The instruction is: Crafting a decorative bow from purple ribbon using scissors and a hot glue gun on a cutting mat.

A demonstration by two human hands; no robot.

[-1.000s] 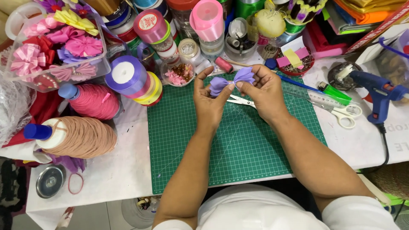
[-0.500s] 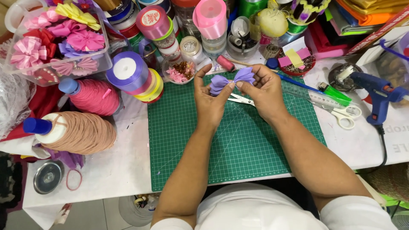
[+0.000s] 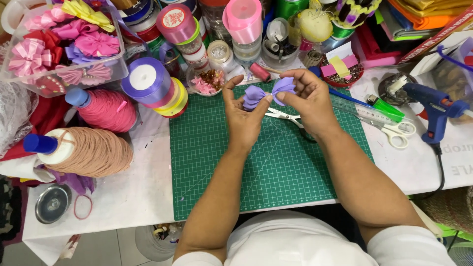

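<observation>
I see my left hand point(image 3: 245, 116) pinching lilac ribbon bow point(image 3: 268, 93) | right hand point(image 3: 306, 101) pinching it too | above green cutting mat point(image 3: 221, 162)

we see bright, even light from above, with only soft, short shadows under the forearms on the green cutting mat point(image 3: 276, 167). the white table point(image 3: 128, 192) looks pale but keeps its detail. focus is sharp across the middle; the far corners bend slightly from the wide lens.
</observation>
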